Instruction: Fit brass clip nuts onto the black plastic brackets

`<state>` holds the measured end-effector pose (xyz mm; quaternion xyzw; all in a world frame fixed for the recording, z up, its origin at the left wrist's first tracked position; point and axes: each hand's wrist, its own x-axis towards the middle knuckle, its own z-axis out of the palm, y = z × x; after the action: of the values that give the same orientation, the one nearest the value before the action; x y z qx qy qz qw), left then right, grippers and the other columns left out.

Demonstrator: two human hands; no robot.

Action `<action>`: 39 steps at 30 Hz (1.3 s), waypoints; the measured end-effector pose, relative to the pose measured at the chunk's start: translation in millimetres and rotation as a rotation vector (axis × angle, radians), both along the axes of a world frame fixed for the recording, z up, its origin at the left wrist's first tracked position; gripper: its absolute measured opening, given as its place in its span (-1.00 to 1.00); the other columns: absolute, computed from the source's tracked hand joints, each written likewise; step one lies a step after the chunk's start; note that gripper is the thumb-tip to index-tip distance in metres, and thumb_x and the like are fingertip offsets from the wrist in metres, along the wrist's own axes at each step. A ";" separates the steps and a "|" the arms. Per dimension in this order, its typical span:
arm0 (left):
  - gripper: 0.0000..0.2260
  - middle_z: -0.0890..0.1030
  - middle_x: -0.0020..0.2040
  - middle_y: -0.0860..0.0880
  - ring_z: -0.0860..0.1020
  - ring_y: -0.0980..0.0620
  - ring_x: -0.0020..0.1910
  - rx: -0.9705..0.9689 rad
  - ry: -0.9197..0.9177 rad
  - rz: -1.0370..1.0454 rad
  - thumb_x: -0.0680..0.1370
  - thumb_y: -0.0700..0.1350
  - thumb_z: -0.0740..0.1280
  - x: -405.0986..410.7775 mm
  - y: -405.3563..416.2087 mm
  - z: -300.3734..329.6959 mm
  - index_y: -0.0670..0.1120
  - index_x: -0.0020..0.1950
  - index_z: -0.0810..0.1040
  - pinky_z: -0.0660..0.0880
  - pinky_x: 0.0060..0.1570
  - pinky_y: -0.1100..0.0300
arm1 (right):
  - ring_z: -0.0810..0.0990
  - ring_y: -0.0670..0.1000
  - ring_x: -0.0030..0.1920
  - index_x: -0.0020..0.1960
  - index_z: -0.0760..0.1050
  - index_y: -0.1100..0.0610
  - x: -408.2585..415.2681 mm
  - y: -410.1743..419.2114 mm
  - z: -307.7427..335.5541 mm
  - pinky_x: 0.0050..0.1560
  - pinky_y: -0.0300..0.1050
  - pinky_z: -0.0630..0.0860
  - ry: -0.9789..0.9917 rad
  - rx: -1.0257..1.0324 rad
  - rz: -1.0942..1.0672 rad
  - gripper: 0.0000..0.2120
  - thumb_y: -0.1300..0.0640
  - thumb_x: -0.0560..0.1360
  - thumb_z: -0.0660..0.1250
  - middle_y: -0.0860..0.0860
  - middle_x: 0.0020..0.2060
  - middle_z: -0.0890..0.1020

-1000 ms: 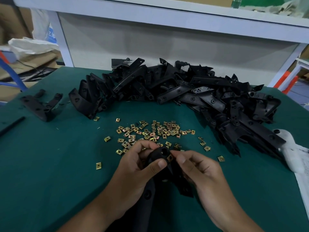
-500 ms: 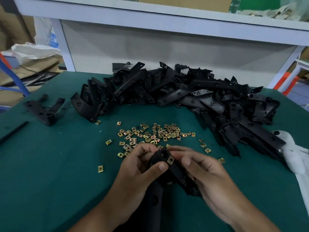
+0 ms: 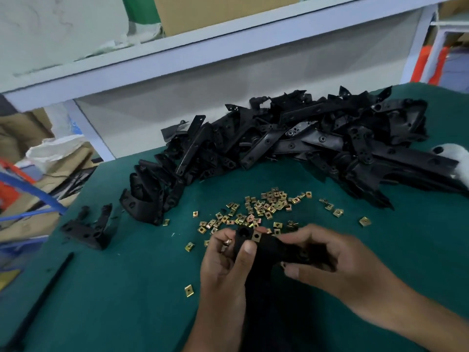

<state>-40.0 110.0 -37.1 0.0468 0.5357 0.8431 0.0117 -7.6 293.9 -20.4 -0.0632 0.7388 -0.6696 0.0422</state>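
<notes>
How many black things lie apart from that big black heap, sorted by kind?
Held bracket, gripped by the left hand and the right hand: 1
Lone bracket, lying at the left of the table: 1
Black rod, near the left edge: 1
Total: 3

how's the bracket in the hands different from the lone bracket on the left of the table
The held bracket is gripped by both the left hand and the right hand; the lone bracket lies untouched on the green table. The held bracket carries a brass clip nut at its top end; the lone bracket shows none. Both are black plastic.
</notes>
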 end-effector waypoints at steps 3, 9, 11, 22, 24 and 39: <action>-0.75 0.59 -0.11 -0.16 0.58 -0.06 -0.11 -0.018 -0.028 -0.025 0.39 -0.08 0.55 4.5 -1.8 1.3 -0.03 -0.06 0.52 0.59 -0.08 0.09 | 0.67 -0.06 0.02 0.10 0.65 -0.24 0.4 1.0 4.1 0.02 -0.23 0.53 0.020 0.065 -0.039 -0.70 -0.14 0.37 0.53 -0.11 0.01 0.71; -0.70 0.61 -0.04 -0.16 0.62 -0.08 -0.07 0.058 -0.130 0.055 0.36 -0.16 0.60 2.5 -5.5 0.6 -0.02 -0.02 0.56 0.61 -0.03 0.05 | 0.63 -0.03 -0.05 0.22 0.61 -0.11 -10.2 5.1 0.2 -0.14 -0.16 0.55 -0.110 -0.222 0.017 -0.64 0.16 0.47 0.42 -0.03 0.11 0.69; -0.67 0.67 -0.01 -0.17 0.67 -0.06 -0.08 0.097 -0.159 0.082 0.36 -0.16 0.48 -1.6 -7.3 0.0 -0.08 0.09 0.55 0.65 -0.16 0.09 | 0.60 -0.01 -0.08 0.26 0.57 0.11 -16.8 11.0 -5.1 -0.22 -0.16 0.51 -0.221 -0.443 0.008 -0.57 0.42 0.50 0.19 0.09 0.14 0.69; -0.68 0.69 0.05 -0.17 0.68 -0.09 -0.19 0.220 -0.269 -0.065 0.44 -0.17 0.38 -5.3 -3.9 -0.9 -0.14 0.19 0.59 0.62 -0.35 0.03 | 0.71 0.03 0.04 0.37 0.38 0.25 -23.0 23.2 -1.1 -0.13 -0.21 0.62 -0.252 -0.640 0.026 -0.62 0.27 0.56 0.27 0.21 0.23 0.64; -0.69 0.68 -0.03 -0.17 0.63 -0.06 -0.32 0.198 -0.267 -0.106 0.44 -0.14 0.36 -5.4 -5.7 2.0 -0.13 0.18 0.59 0.57 -0.44 0.13 | 0.72 0.01 -0.01 0.32 0.39 0.25 -22.3 20.8 0.0 -0.17 -0.22 0.62 -0.258 -0.633 0.000 -0.62 0.21 0.53 0.30 0.20 0.19 0.66; -0.55 0.58 -0.38 -0.10 0.54 0.07 -0.46 -0.003 -0.157 -0.166 0.25 -0.32 0.43 0.9 -0.4 1.8 -0.21 0.15 0.54 0.48 -0.46 0.29 | 0.65 -0.06 -0.15 0.05 0.69 0.12 -19.0 13.3 -0.8 -0.24 -0.24 0.56 -0.207 -0.519 -0.022 -0.81 0.21 0.47 0.38 0.14 -0.05 0.71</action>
<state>-39.1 109.6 -35.3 0.0247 0.5287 0.8394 0.1238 -26.6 307.2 -21.2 0.0048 0.5351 -0.8397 0.0924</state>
